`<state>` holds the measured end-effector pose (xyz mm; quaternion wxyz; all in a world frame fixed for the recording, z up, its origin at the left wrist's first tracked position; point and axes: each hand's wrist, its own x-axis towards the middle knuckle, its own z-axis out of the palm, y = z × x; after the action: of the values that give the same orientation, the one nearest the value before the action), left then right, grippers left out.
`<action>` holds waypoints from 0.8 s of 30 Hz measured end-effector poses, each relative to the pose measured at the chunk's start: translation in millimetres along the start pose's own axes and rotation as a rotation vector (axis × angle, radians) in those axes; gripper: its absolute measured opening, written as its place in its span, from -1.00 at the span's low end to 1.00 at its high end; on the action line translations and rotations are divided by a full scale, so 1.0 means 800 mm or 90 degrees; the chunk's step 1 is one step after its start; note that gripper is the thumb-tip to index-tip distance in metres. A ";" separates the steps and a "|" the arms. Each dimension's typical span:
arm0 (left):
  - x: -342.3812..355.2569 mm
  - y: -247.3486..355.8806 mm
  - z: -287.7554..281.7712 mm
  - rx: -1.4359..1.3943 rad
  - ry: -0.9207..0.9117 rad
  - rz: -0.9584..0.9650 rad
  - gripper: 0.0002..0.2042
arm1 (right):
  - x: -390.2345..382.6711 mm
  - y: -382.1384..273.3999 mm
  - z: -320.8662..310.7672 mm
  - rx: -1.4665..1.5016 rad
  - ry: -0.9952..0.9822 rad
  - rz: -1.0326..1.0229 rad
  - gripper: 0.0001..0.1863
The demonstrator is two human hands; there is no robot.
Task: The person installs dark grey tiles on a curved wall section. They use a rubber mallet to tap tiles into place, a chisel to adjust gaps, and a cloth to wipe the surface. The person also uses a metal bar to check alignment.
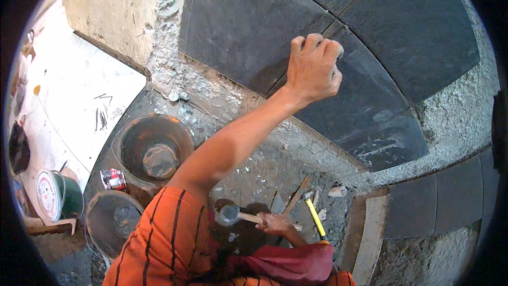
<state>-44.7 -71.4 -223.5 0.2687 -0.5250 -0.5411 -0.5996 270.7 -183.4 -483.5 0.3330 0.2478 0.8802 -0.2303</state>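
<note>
Gripping mallet (230, 215) low over mortar-smeared floor (254, 179), buckets (129, 148) at left, dark tiles (254, 26) ahead; our right hand (275, 223) closed round its handle (247, 216), left hand (316, 71) stretched forward, curled over tiles, whether holding anything we cannot tell; tiles end along rough mortar (455, 114) at right, floor strip runs between buckets and yellow-handled hammer (316, 220)

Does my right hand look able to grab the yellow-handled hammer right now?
Probably not straight away: the right hand is holding the mallet by its handle. The yellow-handled hammer lies close by, its handle uncovered, so setting the mallet down should suffice.
</note>
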 end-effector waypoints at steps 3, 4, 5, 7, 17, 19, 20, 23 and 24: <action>0.008 -0.001 -0.010 -0.002 0.116 0.033 -0.50 | 0.003 -0.011 -0.002 0.004 0.008 -0.052 -0.51; 0.011 -0.001 -0.012 0.010 0.114 0.031 -0.48 | 0.002 -0.017 -0.006 -0.004 0.005 -0.046 -0.51; 0.015 0.000 -0.014 0.028 0.103 0.035 -0.49 | 0.001 -0.023 -0.012 -0.012 0.001 -0.039 -0.51; 0.018 0.000 -0.018 0.062 0.077 0.039 -0.53 | -0.001 -0.030 -0.011 -0.020 0.010 -0.030 -0.52; 0.014 -0.004 -0.024 -0.075 0.098 0.083 -0.77 | 0.002 -0.014 0.009 0.056 0.065 -0.005 -0.53; 0.011 0.004 -0.024 -0.143 0.066 0.073 -0.81 | 0.001 -0.017 0.041 0.084 0.114 -0.001 -0.53; 0.017 0.006 -0.019 -0.169 0.112 0.088 -0.81 | 0.007 -0.005 0.042 0.092 0.127 -0.013 -0.53; 0.007 -0.009 -0.008 -0.134 0.029 0.103 -0.78 | 0.025 0.011 0.088 0.182 0.125 -0.127 -0.54; 0.005 -0.009 -0.008 -0.053 -0.011 0.224 -0.81 | 0.026 0.017 0.109 0.219 0.145 -0.163 -0.54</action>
<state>-54.2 -74.5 -221.7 0.3429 -0.6276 -0.4181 -0.5602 306.3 -216.9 -559.9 0.1525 0.2119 0.8840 -0.3877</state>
